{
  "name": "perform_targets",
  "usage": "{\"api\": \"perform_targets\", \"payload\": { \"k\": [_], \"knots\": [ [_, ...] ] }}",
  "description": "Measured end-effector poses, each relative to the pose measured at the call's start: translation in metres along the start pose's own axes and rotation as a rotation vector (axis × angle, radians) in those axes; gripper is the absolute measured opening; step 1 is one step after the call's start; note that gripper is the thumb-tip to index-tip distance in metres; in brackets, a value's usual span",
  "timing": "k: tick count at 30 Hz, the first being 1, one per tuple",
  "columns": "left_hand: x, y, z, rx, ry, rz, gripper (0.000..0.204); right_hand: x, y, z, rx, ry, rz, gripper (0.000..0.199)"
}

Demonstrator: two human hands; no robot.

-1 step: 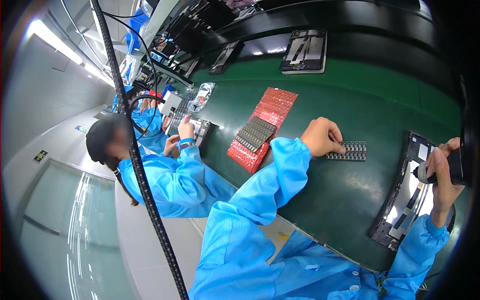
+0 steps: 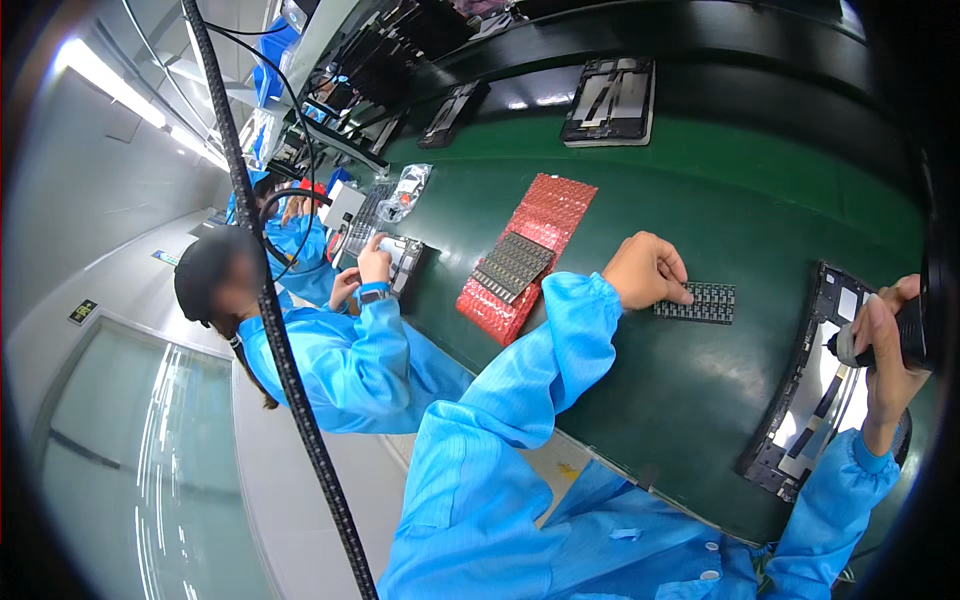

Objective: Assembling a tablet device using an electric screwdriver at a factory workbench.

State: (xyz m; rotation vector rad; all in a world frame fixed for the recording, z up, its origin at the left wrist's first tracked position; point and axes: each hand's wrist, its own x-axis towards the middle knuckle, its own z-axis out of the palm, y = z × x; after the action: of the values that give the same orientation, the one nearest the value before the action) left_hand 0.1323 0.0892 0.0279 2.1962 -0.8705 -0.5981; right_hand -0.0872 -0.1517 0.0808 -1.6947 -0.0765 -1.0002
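Note:
My left hand (image 2: 648,272) has its thumb and fingers pinched at the left end of a small dark sheet (image 2: 708,303) set with rows of little grey parts. Whatever sits between those fingertips is too small to make out. On the right, my right hand (image 2: 883,345) grips a black cylindrical tool (image 2: 908,335) with a pale collar and a thin tip pointing left. Beneath it lies an opened tablet (image 2: 785,440), showing its dark frame, silvery inside and a black ribbon cable. The hand and tool cover part of the tablet.
Left of my left hand, a red bubble-wrap bag (image 2: 550,210) carries another sheet of parts (image 2: 513,267). An open device (image 2: 610,103) stands at the back. A co-worker (image 2: 330,345) in blue sits left, near a clear plastic bag (image 2: 405,193). A braided cable (image 2: 275,330) crosses the view.
The co-worker's raised finger has curled down over the device before them. My two hands look almost unmoved.

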Motion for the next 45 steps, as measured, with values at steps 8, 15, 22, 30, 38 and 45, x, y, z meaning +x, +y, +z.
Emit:
{"api": "perform_targets", "payload": {
  "k": [8,15,22,30,38,45],
  "knots": [
    [-0.019,0.011,0.026,0.137,0.245,0.191,0.018,0.001,0.004,-0.002,-0.02,-0.03,0.008,0.024],
    [-0.037,0.049,0.05,0.141,0.404,0.486,0.012,-0.006,-0.009,-0.007,0.001,0.035,0.065,0.027],
    [-0.035,0.067,0.084,-0.023,0.312,0.647,0.01,0.0,-0.049,-0.036,-0.17,0.137,0.076,0.034],
    [-0.013,0.072,0.111,-0.03,0.296,0.468,0.01,-0.043,-0.043,-0.133,-0.005,0.485,0.008,0.022],
    [-0.012,0.086,0.126,0.03,0.186,0.494,0.011,-0.051,-0.03,-0.14,-0.092,0.529,0.096,0.023],
    [-0.004,0.071,0.119,-0.029,0.302,0.463,0.01,-0.058,-0.029,-0.145,-0.163,0.49,0.112,0.029]
  ]
}}
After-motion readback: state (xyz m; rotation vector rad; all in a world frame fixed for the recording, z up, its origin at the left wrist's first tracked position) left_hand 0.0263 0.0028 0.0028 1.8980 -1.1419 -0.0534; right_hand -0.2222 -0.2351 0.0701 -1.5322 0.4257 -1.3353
